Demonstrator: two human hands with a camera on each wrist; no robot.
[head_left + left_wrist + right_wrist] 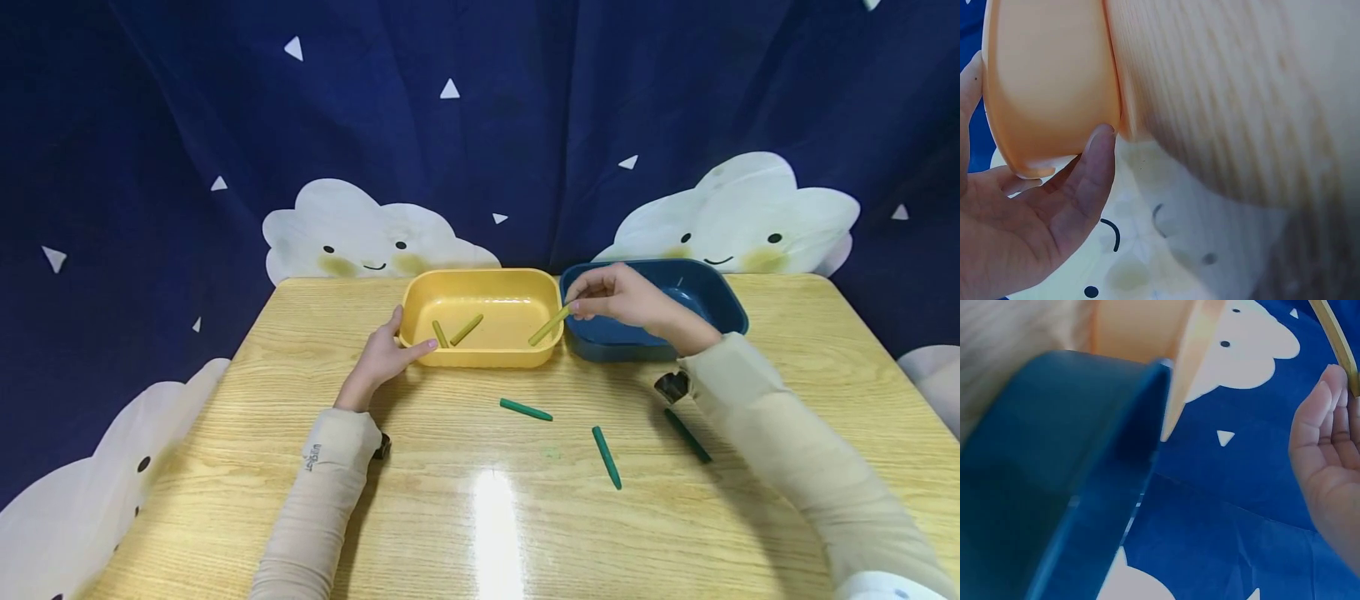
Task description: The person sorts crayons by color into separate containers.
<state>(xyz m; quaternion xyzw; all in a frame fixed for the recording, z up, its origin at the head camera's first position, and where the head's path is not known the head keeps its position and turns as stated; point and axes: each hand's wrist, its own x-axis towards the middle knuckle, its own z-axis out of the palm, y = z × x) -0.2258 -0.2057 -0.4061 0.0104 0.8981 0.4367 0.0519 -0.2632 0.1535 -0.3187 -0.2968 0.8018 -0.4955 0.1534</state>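
Note:
My right hand pinches a yellow crayon by one end, above the right end of the yellow bin. In the right wrist view the same crayon sticks up from the fingertips. With thumb and fingers, my left hand grips the left end of the yellow bin; the thumb lies over its front rim. Two more yellow crayons, one short crayon and one longer crayon, lie inside that bin.
Right beside the yellow bin stands a dark blue bin, partly hidden by my right hand. In front on the wooden table lie a green crayon, a second green crayon and a dark green crayon. Behind hangs a blue curtain.

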